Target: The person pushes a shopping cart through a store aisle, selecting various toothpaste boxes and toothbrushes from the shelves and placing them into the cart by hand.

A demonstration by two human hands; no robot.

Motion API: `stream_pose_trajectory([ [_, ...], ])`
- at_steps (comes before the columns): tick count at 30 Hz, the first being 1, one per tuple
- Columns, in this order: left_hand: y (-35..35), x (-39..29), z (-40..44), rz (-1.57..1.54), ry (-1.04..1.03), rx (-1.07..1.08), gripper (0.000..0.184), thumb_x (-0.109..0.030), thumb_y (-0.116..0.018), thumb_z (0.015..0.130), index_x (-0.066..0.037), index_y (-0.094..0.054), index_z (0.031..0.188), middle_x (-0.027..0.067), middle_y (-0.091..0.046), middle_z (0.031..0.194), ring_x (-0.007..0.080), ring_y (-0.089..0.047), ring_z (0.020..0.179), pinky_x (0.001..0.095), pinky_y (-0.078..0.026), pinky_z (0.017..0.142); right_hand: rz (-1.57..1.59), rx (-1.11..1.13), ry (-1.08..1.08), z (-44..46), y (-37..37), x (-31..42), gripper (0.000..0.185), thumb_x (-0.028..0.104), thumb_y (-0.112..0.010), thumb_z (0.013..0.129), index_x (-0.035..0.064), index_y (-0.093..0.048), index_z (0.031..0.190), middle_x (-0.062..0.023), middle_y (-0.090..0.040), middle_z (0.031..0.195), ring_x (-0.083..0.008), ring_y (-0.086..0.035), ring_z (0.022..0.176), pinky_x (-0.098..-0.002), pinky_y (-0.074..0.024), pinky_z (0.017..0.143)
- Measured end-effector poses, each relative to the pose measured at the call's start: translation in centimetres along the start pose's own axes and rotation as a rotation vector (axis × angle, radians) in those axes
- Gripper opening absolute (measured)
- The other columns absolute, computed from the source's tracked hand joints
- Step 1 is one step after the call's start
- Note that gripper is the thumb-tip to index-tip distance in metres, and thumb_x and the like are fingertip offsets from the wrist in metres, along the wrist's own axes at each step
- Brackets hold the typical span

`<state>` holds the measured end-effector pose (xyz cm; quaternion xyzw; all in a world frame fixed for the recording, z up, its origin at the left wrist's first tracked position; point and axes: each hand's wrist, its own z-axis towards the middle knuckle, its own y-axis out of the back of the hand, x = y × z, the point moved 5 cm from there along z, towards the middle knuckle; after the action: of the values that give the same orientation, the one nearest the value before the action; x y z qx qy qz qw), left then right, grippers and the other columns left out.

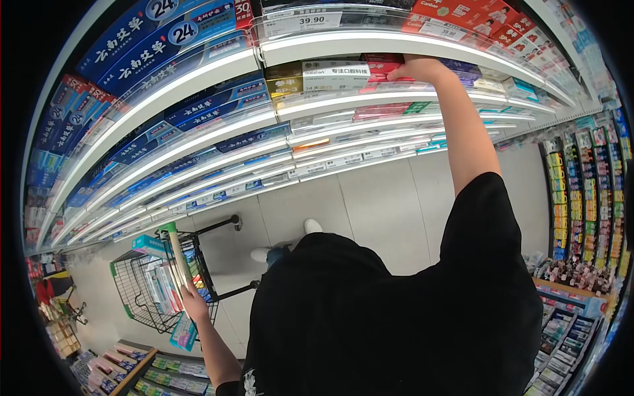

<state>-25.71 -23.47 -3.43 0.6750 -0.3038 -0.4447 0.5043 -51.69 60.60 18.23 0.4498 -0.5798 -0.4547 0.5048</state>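
Observation:
My right hand (421, 68) reaches into an upper shelf, its thumb against a red toothpaste box (382, 66). The fingers are partly hidden behind the box and shelf edge, and appear closed on it. Left of that box lie a white toothpaste box (335, 74) and a gold one (284, 82); purple boxes (465, 74) are to the right. At lower left, my left hand (193, 301) is wrapped round the pale handle (176, 257) of a shopping cart (135, 297). Several packages (160, 285) fill part of the cart's wire basket.
The tiered shelf (198, 148) curves across the front, with blue boxes (132, 30) at left and red boxes (462, 16) at upper right. Grey floor (376, 198) lies below. Stocked racks (584, 191) stand at right, more display shelves (172, 376) at lower left.

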Motion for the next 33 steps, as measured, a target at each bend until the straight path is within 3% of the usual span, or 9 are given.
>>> stream_pose_trajectory([
  [2,-0.5,0.7,0.2,-0.009,0.019,-0.009,0.061,-0.048,-0.046,0.111,0.008,-0.060,0.131,0.0331,-0.070,0.096,0.0524,-0.067,0.093,0.0559,-0.050,0.079,-0.097,0.065,0.017,-0.3,0.2,0.9,0.097,0.059,-0.090,0.071,-0.0018,-0.059,0.140,-0.0225,-0.070,0.129,-0.0363,-0.066,0.122,-0.0427,-0.0520,0.103],
  [5,-0.7,1.2,0.3,-0.016,0.001,-0.026,0.063,-0.049,-0.046,0.111,0.009,-0.060,0.134,0.0345,-0.070,0.099,0.0525,-0.067,0.096,0.0554,-0.051,0.080,-0.022,-0.051,0.189,-1.2,0.5,4.5,0.102,0.063,-0.089,0.071,-0.0047,-0.056,0.140,-0.0258,-0.068,0.130,-0.0402,-0.065,0.120,-0.0426,-0.0503,0.105],
  [8,-0.8,1.1,0.3,-0.018,-0.017,-0.043,0.063,-0.049,-0.046,0.111,0.009,-0.061,0.129,0.0340,-0.070,0.095,0.0531,-0.066,0.092,0.0561,-0.049,0.079,-0.026,-0.009,0.163,-1.1,0.1,6.4,0.105,0.069,-0.085,0.073,-0.0058,-0.055,0.140,-0.0265,-0.067,0.131,-0.0404,-0.064,0.123,-0.0429,-0.0503,0.105],
  [9,-0.4,0.4,0.2,-0.007,-0.014,-0.030,0.062,-0.049,-0.046,0.111,0.009,-0.062,0.127,0.0339,-0.069,0.093,0.0532,-0.066,0.091,0.0564,-0.049,0.078,-0.039,0.063,0.080,-0.6,-0.2,6.2,0.103,0.070,-0.083,0.076,-0.0027,-0.055,0.143,-0.0245,-0.066,0.135,-0.0400,-0.063,0.125,-0.0435,-0.0511,0.105],
  [15,0.2,-1.0,-0.2,0.000,-0.027,-0.042,0.060,-0.049,-0.045,0.111,0.008,-0.062,0.122,0.0333,-0.068,0.089,0.0533,-0.065,0.087,0.0566,-0.048,0.075,0.008,-0.102,0.156,0.3,-1.8,4.6,0.095,0.071,-0.078,0.081,0.0081,-0.055,0.148,-0.0200,-0.065,0.140,-0.0380,-0.063,0.125,-0.0458,-0.0521,0.104],
  [27,0.3,-1.1,-0.1,0.018,-0.045,-0.056,0.058,-0.049,-0.044,0.112,0.006,-0.062,0.119,0.0330,-0.069,0.095,0.0534,-0.065,0.091,0.0570,-0.049,0.078,0.028,-0.185,0.216,1.0,-2.0,4.3,0.093,0.067,-0.084,0.076,-0.0010,-0.060,0.135,-0.0237,-0.069,0.124,-0.0407,-0.066,0.115,-0.0458,-0.0526,0.100],
  [33,-0.1,-0.3,0.2,0.007,-0.061,-0.052,0.058,-0.049,-0.044,0.112,0.006,-0.062,0.120,0.0334,-0.069,0.097,0.0533,-0.065,0.093,0.0568,-0.049,0.080,0.065,0.103,0.116,0.1,0.1,6.3,0.089,0.063,-0.086,0.075,-0.0008,-0.062,0.133,-0.0220,-0.072,0.119,-0.0365,-0.069,0.110,-0.0437,-0.0535,0.097],
])
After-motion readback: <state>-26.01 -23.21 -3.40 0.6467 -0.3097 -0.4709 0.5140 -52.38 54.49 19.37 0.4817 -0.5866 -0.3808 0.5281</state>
